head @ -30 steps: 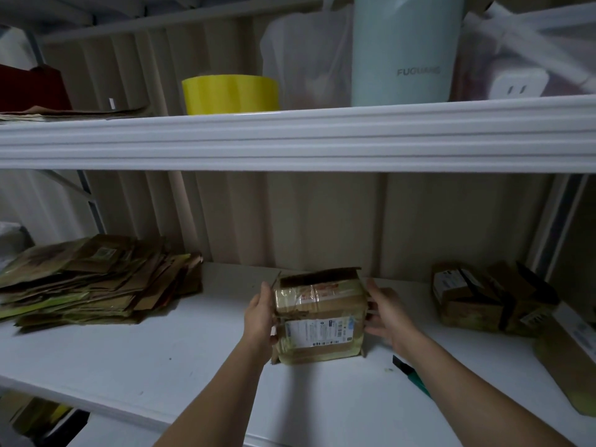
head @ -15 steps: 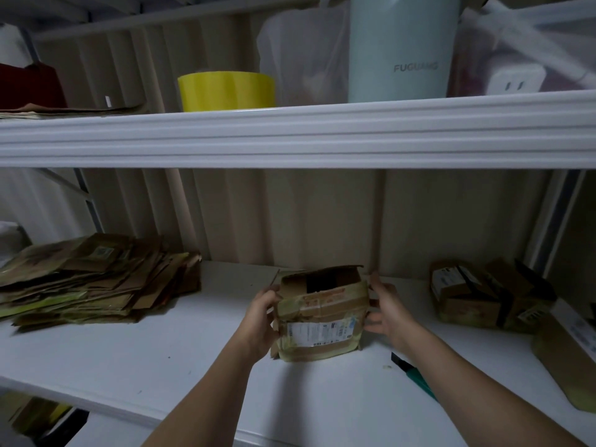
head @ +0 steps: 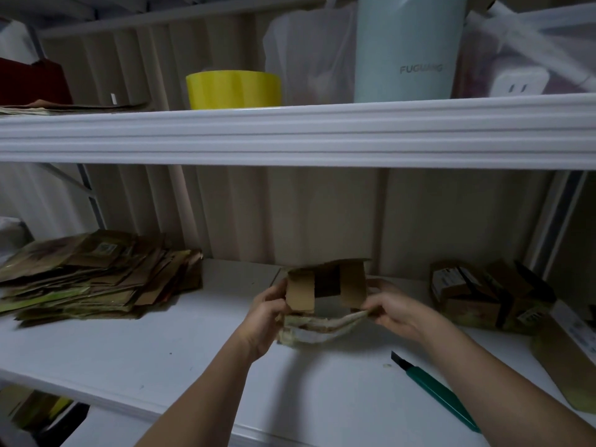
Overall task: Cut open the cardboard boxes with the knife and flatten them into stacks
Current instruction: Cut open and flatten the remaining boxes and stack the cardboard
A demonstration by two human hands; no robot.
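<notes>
A: Entry. Both hands on 1 cardboard box [head: 325, 295], on the white shelf [head: 161, 356] just in front of the back wall. Left hand [head: 267, 312] has fingers curled round the box's left edge. Right hand [head: 395, 309] pinches the taped near flap at its right corner, fingers narrow. Top flaps stand open; the near side sags down toward the shelf.

B: Risks from here?

A: My judgement: tape on the near flap may hold, so the panel bows rather than folding flat; pulling harder could tear the card or let it slip from the pinch. The knife [head: 432, 390], green handle, lies on the shelf below and to the right of the right fingers, under that forearm. A dropped wrist could knock it off the shelf edge. Whether the blade is out, I cannot tell.

B: Surroundings?

A: Flattened stack [head: 93, 279] well to the left of the left fingers, path across the shelf open. 2 or more uncut boxes [head: 483, 295] just right of the right fingers, crowding that side. The upper shelf [head: 290, 133] hangs above the fingers, limiting lift.
</notes>
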